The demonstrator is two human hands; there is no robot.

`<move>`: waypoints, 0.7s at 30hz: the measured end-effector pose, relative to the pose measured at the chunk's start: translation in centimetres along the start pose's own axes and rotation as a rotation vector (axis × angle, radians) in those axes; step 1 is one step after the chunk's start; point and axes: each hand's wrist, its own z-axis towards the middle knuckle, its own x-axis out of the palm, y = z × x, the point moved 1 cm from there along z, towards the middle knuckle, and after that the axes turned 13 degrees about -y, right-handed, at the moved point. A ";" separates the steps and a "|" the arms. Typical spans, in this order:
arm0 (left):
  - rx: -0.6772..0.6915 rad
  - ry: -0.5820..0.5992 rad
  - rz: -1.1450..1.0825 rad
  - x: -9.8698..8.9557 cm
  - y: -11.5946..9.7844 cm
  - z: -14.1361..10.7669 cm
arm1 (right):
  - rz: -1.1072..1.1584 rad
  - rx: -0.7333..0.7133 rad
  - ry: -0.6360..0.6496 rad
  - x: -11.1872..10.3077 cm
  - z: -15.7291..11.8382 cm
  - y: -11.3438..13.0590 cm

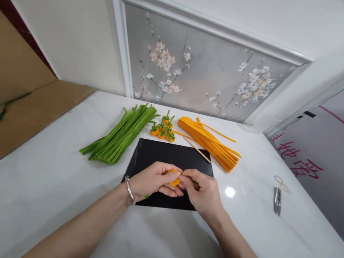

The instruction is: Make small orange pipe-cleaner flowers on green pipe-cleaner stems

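Above a black mat [169,151], my left hand [157,178] is closed around a small orange pipe-cleaner piece [174,178], its thumb lying across the top. The thumb and forefinger of my right hand [204,188] pinch at the right side of that orange piece. A bit of green pipe cleaner shows between the right fingers, and another green end sticks out below my left palm. Beyond the mat sits a cluster of small orange pieces with green tops [163,129].
Green pipe cleaners [121,135] lie bundled at left, orange pipe cleaners [210,143] at right. A thin wooden stick [199,152] rests by the orange bundle. Thread snips [277,200] and two pale rings [282,184] lie far right. Cardboard [27,116] borders the left; a whiteboard [335,164] the right.
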 end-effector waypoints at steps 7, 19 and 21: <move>0.022 0.000 -0.028 -0.2 -0.4 -0.3 | -0.076 -0.167 0.000 -0.8 0.0 1.0; 0.104 -0.095 0.014 -0.4 -0.2 -0.5 | -0.036 -0.181 -0.039 -1.1 0.6 -0.5; 0.184 -0.067 0.149 -0.2 -0.4 -0.7 | 0.022 -0.104 -0.055 -1.0 0.6 -0.5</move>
